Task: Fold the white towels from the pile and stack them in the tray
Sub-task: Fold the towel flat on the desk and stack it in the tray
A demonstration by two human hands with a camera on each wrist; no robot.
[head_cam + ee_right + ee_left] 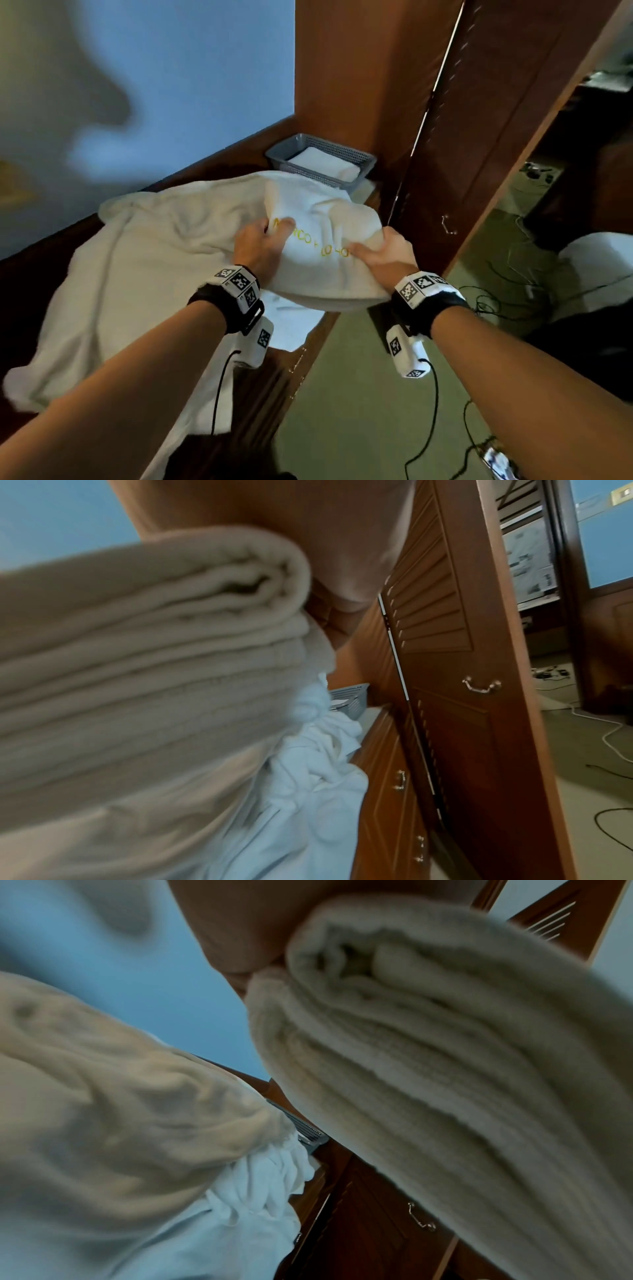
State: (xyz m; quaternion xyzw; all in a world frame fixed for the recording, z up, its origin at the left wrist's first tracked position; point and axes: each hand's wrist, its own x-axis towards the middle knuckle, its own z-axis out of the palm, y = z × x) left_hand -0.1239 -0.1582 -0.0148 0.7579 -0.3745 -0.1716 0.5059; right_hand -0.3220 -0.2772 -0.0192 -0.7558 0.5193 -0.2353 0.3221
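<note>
A folded white towel (318,240) with yellow stitched letters is lifted above the wooden counter (267,383), held from both sides. My left hand (263,246) grips its left edge, thumb on top. My right hand (383,253) grips the right edge. Its stacked layers fill the left wrist view (428,1056) and the right wrist view (143,656). The grey mesh tray (320,159) stands behind it in the corner with a folded white towel (323,164) inside. A large cream towel (137,267) lies spread over the counter to the left, over a crumpled white towel (291,329).
A wooden louvered cabinet door (479,137) rises right of the tray. The blue wall (154,85) runs behind the counter. Drawers with metal handles (399,780) sit below the counter edge. Black cables (479,428) trail over the green floor at the right.
</note>
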